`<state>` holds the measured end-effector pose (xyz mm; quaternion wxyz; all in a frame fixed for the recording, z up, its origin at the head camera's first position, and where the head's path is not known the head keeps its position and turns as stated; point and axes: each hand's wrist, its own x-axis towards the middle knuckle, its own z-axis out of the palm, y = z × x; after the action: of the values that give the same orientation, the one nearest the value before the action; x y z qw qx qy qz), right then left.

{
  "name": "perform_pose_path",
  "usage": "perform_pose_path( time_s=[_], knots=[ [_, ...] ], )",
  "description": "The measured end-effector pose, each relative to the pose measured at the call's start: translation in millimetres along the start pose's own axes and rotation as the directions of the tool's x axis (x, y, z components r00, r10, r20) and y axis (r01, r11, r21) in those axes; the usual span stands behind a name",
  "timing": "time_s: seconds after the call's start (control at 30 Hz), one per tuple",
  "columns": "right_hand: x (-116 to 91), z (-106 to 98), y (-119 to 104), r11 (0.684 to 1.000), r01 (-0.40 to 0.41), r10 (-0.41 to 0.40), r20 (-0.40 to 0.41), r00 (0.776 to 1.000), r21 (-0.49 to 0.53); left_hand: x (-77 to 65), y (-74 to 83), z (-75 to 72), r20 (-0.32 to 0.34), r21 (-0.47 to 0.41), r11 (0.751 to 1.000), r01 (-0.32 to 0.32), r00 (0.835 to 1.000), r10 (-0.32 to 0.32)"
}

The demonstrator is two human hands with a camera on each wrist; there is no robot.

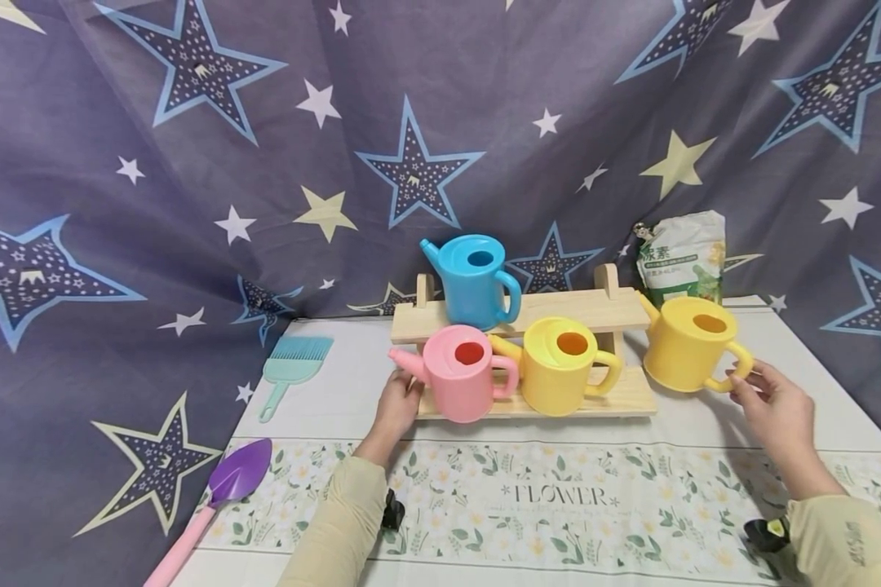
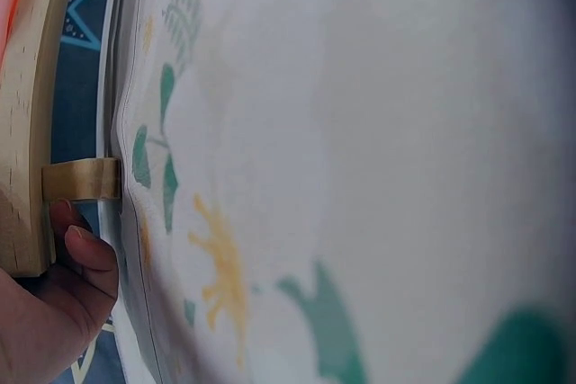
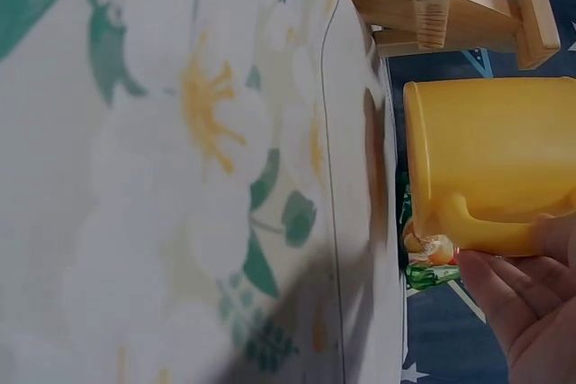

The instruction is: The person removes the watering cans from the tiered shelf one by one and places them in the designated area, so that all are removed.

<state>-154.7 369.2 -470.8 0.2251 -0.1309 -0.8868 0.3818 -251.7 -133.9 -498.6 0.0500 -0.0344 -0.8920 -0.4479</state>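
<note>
One yellow watering can (image 1: 686, 346), its handle pinched in the right hand (image 1: 776, 409), points its spout left at the wooden shelf's (image 1: 573, 306) right edge; the left hand (image 1: 398, 402) grips the left edge

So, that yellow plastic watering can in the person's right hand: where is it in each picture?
Head: right of centre; the yellow plastic watering can, its handle held by the right hand.
Left wrist: not in it.
Right wrist: at the right edge, turned sideways and partly cut off.
Shared landmark: the pale wooden two-tier shelf, centre in head, left edge in left wrist, top right in right wrist.
</note>
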Motion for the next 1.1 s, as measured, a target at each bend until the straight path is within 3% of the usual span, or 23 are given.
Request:
perform_pose_path(
  time_s=[0.2, 0.47, 0.7, 1.1],
  knots=[
    [2.7, 9.0, -0.8, 0.999, -0.018, 0.018, 0.011, 1.0, -0.039, -1.2, -1.8, -0.7, -0.005, -0.007, 1.0, 0.009, 1.0, -0.009],
    [6.0, 17.4, 2.2, 1.0, -0.013, 0.013, 0.02, 1.0, -0.011, -0.2, -3.5, 0.1, -0.007, -0.008, 1.0, 0.014, 1.0, -0.014],
    [6.9, 21.4, 2.6, 0.999, -0.028, 0.028, 0.001, 1.0, -0.027, -0.7, -1.6, 0.5, -0.012, 0.005, 1.0, -0.015, 1.0, 0.015],
    [8.3, 26.6, 4.5, 0.995, -0.087, 0.088, 0.022, 0.996, -0.051, 0.3, -0.9, 1.6, 0.0, 0.009, 0.999, 0.033, 0.999, -0.033]
  ],
)
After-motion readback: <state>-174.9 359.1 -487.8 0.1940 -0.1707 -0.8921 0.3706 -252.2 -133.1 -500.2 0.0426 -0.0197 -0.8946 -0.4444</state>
